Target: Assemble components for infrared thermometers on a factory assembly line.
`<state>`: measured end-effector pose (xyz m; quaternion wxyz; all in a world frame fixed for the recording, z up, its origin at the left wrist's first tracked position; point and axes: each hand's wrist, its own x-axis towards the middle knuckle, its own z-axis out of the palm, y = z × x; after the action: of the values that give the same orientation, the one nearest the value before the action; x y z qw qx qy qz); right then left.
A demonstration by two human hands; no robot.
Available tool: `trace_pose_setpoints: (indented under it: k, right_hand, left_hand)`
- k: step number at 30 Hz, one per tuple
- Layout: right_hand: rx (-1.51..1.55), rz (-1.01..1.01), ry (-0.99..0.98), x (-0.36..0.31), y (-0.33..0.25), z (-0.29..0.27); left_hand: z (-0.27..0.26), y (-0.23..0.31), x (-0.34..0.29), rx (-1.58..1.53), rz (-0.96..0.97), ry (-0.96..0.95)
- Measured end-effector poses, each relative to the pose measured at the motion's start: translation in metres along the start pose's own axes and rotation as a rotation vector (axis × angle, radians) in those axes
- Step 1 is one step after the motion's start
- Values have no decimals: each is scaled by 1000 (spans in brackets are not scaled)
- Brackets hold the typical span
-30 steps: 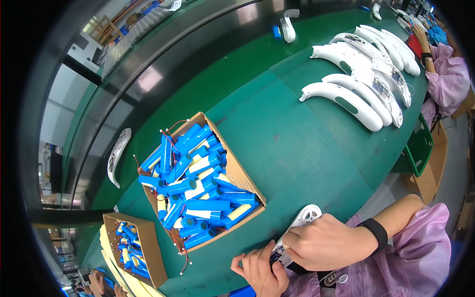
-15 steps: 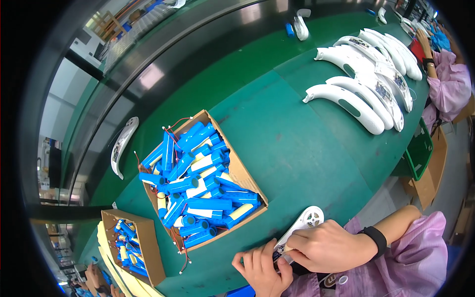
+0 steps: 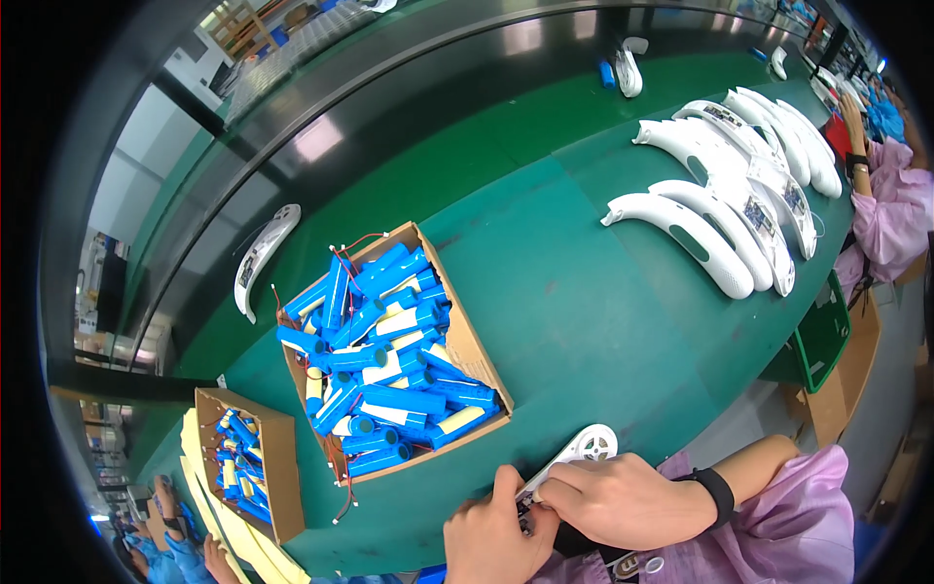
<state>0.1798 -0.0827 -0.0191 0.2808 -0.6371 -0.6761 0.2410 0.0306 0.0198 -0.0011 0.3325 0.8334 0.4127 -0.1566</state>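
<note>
At the front edge of the table I hold a white curved plastic housing (image 3: 591, 445), its round slotted end pointing away from me. My left hand (image 3: 498, 533) is closed round its near part, thumb and forefinger beside a small circuit board (image 3: 526, 513) in the open shell. My right hand (image 3: 623, 499) lies over the housing's middle with the fingertips pinched together down at the board. Whatever those fingertips hold is hidden. Beyond my hands, to the left, stands a cardboard box (image 3: 465, 341) full of blue cylindrical battery packs (image 3: 394, 404) with red wires.
A smaller box (image 3: 284, 477) of battery packs stands at the left beside yellow sheets (image 3: 209, 506). White housings (image 3: 696, 238) are heaped at the right. Another housing (image 3: 265, 261) lies on the green belt (image 3: 467, 170). A co-worker's arm (image 3: 861, 165) and a green crate (image 3: 825, 336) are farther right.
The whole view has shifted slightly. My left fingers have drawn in closer to the right fingertips over the board. Both hands stay on the housing.
</note>
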Motion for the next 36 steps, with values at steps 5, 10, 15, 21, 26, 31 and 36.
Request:
trace_pose_setpoints:
  k: [5,10,15,21,26,31,36]
  right_hand:
    - [39,-73,-15,-6,4,-15]
    - [-61,69,-63,-16,-3,-18]
    - [-167,-33,21,-28,1,-7]
    - [-246,-85,2,-26,0,-7]
    - [-326,-89,22,-20,-5,-11]
    - [-295,-97,5,-22,-3,-6]
    - [-160,-30,-35,-17,18,-26]
  left_hand:
    - [12,9,-1,76,83,72]
    - [22,15,1,114,225,423]
    - [38,16,-9,165,221,504]
    - [58,14,-13,183,237,589]
    - [62,11,-11,212,254,682]
    - [65,10,-15,247,274,710]
    - [9,10,-40,-90,313,520]
